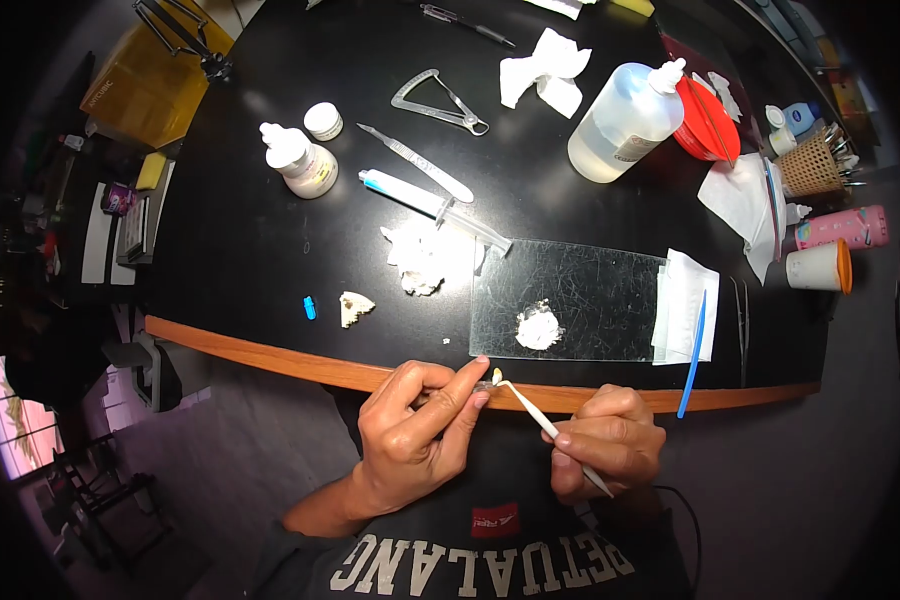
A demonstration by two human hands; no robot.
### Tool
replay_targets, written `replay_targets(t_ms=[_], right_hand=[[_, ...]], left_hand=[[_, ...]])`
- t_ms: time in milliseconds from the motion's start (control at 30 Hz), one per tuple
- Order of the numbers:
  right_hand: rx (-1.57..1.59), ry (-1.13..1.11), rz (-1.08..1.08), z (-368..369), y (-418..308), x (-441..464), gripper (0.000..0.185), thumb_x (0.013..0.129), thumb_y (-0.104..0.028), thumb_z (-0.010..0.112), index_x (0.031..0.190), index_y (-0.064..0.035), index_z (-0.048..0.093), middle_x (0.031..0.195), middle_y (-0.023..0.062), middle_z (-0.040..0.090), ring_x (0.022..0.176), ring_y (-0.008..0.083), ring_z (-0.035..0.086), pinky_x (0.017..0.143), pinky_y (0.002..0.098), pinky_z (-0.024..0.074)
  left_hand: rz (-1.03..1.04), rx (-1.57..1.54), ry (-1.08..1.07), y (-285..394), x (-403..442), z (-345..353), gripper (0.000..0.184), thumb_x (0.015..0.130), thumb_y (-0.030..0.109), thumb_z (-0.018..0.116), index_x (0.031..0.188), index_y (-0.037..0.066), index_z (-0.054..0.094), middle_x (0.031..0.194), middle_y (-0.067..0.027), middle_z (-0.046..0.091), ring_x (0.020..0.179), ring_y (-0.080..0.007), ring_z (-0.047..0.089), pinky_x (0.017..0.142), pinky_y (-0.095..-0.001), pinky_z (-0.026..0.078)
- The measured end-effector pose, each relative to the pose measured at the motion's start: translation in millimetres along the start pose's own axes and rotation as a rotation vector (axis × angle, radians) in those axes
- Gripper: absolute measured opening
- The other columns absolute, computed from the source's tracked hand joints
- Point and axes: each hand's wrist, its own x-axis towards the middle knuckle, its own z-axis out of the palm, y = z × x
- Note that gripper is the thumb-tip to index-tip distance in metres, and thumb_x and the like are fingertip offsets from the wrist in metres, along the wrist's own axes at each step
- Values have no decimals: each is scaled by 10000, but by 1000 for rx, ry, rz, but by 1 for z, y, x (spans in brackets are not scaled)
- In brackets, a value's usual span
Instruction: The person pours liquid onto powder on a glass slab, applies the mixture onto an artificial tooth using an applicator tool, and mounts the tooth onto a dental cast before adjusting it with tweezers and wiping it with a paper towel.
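At the front edge of the bench (232,344), the left hand (415,420) pinches a small whitish-yellow piece (497,377); the right hand (610,445) grips a slender white tool (532,408), slanting leftward to it.

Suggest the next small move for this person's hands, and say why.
Probably a short, light stroke of the white tool along the small piece, with the left hand held steady. The tool's bent tip is at the piece, which the left hand pinches, and the right hand grips the tool like a pen; actual contact is too small to tell.
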Motion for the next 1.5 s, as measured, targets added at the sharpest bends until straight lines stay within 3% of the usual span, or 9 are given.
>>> replay_targets(t_ms=[767, 967, 1067, 1433, 1500], right_hand=[[-2, -27, 28, -2, 1, 1, 273, 757, 37, 748, 1015, -48, 770, 758, 20, 725, 632, 151, 648, 494, 286, 495], [-270, 11, 136, -7, -5, 4, 233, 760, 45, 734, 979, -29, 757, 776, 56, 736, 625, 182, 635, 572, 301, 517], [-348, 12, 160, -5, 1, 1, 194, 758, 70, 670, 929, -2, 725, 737, 73, 724, 651, 187, 595, 616, 301, 476], [-293, 13, 160, -6, 1, 0, 238, 747, 66, 741, 965, -28, 765, 754, 60, 726, 620, 191, 631, 593, 304, 526], [-125, 27, 154, -7, -4, 3, 261, 746, 74, 733, 981, -36, 763, 765, 55, 734, 633, 178, 635, 599, 301, 527]], left_hand=[[-4, -5, 5, 0, 0, 1, 312, 882, -44, 829, 1189, 12, 825, 864, -71, 681, 653, -117, 566, 554, -271, 427], [-8, 2, 30, 1, 1, 3, 308, 839, -8, 865, 1145, 14, 836, 819, -48, 659, 632, -130, 589, 560, -278, 454], [-1, -8, 29, -1, 1, 3, 294, 845, 4, 866, 1138, 16, 839, 814, -47, 667, 619, -128, 582, 549, -278, 443], [39, -39, 76, -6, -3, 4, 296, 854, 3, 854, 1149, 27, 841, 816, -42, 680, 618, -122, 574, 529, -273, 417], [38, -41, 85, -8, -4, 5, 298, 855, 6, 855, 1152, 29, 841, 817, -42, 679, 620, -122, 573, 529, -273, 415]])
